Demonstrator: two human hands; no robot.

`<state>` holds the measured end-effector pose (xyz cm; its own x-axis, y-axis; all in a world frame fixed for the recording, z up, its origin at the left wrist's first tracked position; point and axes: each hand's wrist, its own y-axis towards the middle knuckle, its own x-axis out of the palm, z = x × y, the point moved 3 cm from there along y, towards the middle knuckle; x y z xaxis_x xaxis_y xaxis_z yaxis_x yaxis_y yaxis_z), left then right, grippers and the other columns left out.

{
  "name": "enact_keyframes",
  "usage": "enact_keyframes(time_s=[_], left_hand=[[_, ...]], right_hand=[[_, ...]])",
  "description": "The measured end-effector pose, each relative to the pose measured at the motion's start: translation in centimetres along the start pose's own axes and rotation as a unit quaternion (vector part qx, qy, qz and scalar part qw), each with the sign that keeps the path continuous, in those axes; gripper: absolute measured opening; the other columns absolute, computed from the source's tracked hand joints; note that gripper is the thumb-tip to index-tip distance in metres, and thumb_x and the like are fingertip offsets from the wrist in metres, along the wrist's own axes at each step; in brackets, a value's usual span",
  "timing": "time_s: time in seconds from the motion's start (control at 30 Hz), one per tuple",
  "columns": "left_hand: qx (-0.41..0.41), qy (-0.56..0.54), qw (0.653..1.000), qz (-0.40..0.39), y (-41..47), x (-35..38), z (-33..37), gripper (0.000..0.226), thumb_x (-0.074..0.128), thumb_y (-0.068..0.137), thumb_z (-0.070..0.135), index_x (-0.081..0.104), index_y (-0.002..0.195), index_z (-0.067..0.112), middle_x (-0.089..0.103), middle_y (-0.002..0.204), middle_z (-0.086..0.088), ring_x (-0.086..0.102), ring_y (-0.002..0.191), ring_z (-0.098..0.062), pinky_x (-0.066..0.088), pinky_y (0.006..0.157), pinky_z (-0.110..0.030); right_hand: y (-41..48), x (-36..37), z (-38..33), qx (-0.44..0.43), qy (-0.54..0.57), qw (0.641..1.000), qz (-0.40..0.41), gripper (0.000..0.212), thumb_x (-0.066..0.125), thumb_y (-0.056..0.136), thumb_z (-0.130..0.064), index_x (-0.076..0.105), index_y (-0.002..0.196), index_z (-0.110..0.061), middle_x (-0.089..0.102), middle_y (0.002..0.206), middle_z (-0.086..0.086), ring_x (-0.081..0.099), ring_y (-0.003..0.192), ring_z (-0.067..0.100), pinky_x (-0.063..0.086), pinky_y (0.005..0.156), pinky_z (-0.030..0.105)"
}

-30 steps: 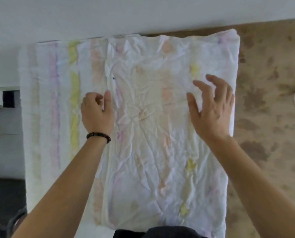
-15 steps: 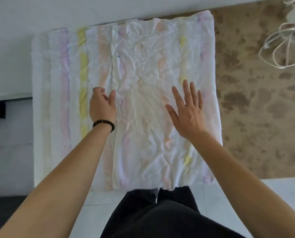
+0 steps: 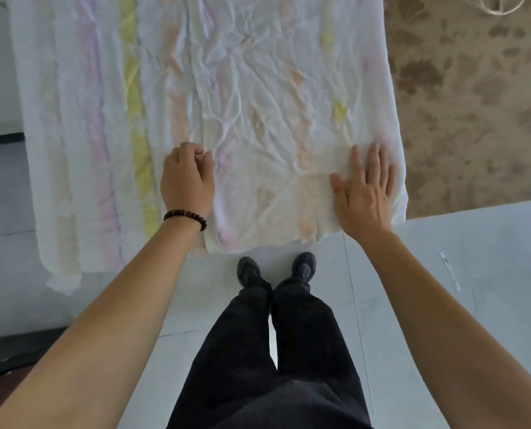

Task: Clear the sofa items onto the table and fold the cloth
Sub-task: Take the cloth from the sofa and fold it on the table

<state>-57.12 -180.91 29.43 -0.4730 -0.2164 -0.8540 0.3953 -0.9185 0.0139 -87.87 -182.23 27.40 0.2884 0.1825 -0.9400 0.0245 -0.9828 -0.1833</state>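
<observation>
Hands smooth a crumpled pastel-striped cloth point(image 3: 258, 88) laid over a mottled brown tabletop point(image 3: 474, 103), its near edge hanging toward the person's shoes point(image 3: 276, 269). On the cloth's near right corner the right hand point(image 3: 364, 193) lies flat, fingers spread, gripping nothing; the left hand point(image 3: 187, 181), at the edge of the folded-over layer, has a curled grip that looks pinched on cloth. Judging by the doubled layer, one fold seems made; further folds remain.

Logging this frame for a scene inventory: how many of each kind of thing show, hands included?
Cloth: 1
Hands: 2, left hand and right hand
Bracelet: 1
Shoes: 2
Cord: 1
Total: 7
</observation>
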Motion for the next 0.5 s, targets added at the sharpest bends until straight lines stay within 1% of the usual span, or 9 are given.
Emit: enact_keyframes(time_s=[0.1,0.17,0.27,0.33,0.37,0.4,0.43,0.47,0.5], left_hand=[[0.015,-0.008,1.000,0.021,-5.4,0.3,-0.9,0.032,0.050,0.096,0.040,0.059,0.097,0.009,0.060,0.084,-0.005,0.054,0.082,-0.021,0.040,0.067,-0.028],[0.021,-0.011,0.998,0.053,-9.4,0.4,-1.7,0.031,0.052,0.095,0.037,0.061,0.091,0.007,0.060,0.081,-0.006,0.053,0.079,-0.024,0.042,0.070,-0.033],[0.012,-0.049,0.994,0.100,-14.5,0.7,-2.4,0.020,0.055,0.093,0.021,0.058,0.092,0.001,0.057,0.088,-0.010,0.050,0.083,-0.026,0.040,0.077,-0.032],[-0.040,-0.114,0.986,0.117,-16.5,1.1,-2.8,0.013,0.052,0.085,0.005,0.053,0.095,-0.003,0.048,0.093,-0.008,0.044,0.086,-0.021,0.037,0.081,-0.019],[-0.068,-0.135,0.981,0.123,-17.1,1.2,-2.9,0.019,0.051,0.078,0.001,0.051,0.096,-0.005,0.044,0.094,-0.008,0.041,0.085,-0.017,0.033,0.081,-0.010],[-0.082,-0.148,0.978,0.124,-17.4,1.4,-2.9,0.025,0.052,0.072,0.000,0.049,0.096,-0.006,0.041,0.096,-0.008,0.039,0.084,-0.013,0.029,0.079,-0.004],[-0.085,-0.153,0.977,0.124,-17.7,1.5,-2.6,0.030,0.054,0.069,0.000,0.048,0.096,-0.007,0.039,0.097,-0.009,0.038,0.083,-0.009,0.028,0.078,-0.001],[-0.082,-0.155,0.977,0.122,-17.8,1.5,-2.5,0.034,0.057,0.066,0.002,0.047,0.097,-0.008,0.037,0.098,-0.009,0.038,0.083,-0.009,0.028,0.078,0.000],[-0.077,-0.161,0.977,0.116,-18.1,1.6,-2.4,0.036,0.059,0.066,0.004,0.046,0.098,-0.006,0.037,0.099,-0.009,0.038,0.084,-0.011,0.029,0.079,-0.001]], right_hand=[[-4.5,0.0,1.3,0.119,0.069,0.980,0.140,0.069,0.034,0.100,-0.055,0.018,0.155,-0.017,0.005,0.162,0.018,0.003,0.150,0.032,0.002,0.119,0.048],[-7.4,0.5,2.4,0.219,0.151,0.947,0.183,0.077,0.039,0.097,-0.059,0.011,0.156,-0.017,0.000,0.163,0.013,0.004,0.150,0.028,0.006,0.118,0.048],[-10.2,2.8,4.8,0.287,0.304,0.894,0.160,0.089,0.044,0.094,-0.059,-0.003,0.156,-0.017,-0.003,0.163,0.007,0.005,0.150,0.021,0.007,0.121,0.045],[-10.5,3.7,5.7,0.259,0.406,0.869,0.111,0.080,0.048,0.093,-0.043,0.004,0.156,-0.019,0.023,0.158,0.005,0.028,0.142,0.016,0.026,0.117,0.036],[-10.5,3.8,6.0,0.250,0.420,0.869,0.076,0.067,0.049,0.093,-0.033,0.019,0.152,-0.020,0.042,0.143,0.001,0.045,0.127,0.011,0.038,0.105,0.028],[-10.2,3.8,6.2,0.242,0.408,0.879,0.048,0.048,0.050,0.092,-0.025,0.038,0.138,-0.017,0.054,0.119,-0.004,0.053,0.104,0.006,0.043,0.088,0.024],[-9.9,3.9,6.5,0.233,0.387,0.891,0.039,0.027,0.051,0.091,-0.020,0.048,0.116,-0.014,0.053,0.095,-0.009,0.051,0.083,0.003,0.041,0.076,0.025],[-9.6,4.0,6.8,0.226,0.378,0.897,0.036,0.011,0.053,0.090,-0.019,0.049,0.099,-0.012,0.047,0.080,-0.010,0.045,0.071,0.004,0.039,0.070,0.027],[-9.7,4.1,7.3,0.222,0.377,0.899,0.032,0.010,0.055,0.090,-0.021,0.049,0.089,-0.013,0.045,0.073,-0.010,0.043,0.066,0.005,0.039,0.067,0.028]])
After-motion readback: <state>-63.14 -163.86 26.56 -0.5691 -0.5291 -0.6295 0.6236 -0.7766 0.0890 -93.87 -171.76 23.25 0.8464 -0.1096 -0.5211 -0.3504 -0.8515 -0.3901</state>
